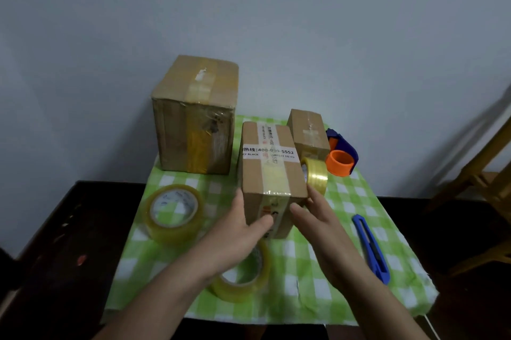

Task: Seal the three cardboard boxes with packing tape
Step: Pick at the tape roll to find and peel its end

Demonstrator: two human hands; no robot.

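Note:
Three cardboard boxes stand on a green checked cloth point(345, 196). The large box point(193, 118) is at the back left, with tape over its top and front. A small box point(308, 132) stands at the back right. The medium box point(269, 173), with a white printed label and yellowish tape across its top, sits in the middle. My left hand point(237, 232) presses its left front side and my right hand point(318, 218) touches its right front corner. Both hands have fingers spread against the box. A narrow tape roll point(315, 173) stands on edge just right of it.
A wide clear tape roll point(174, 212) lies at the left, another tape roll point(246, 276) under my left wrist. A blue utility knife point(370, 248) lies at the right. A blue and orange tape dispenser point(341, 155) sits behind. Dark table, wall behind, wooden chair at right.

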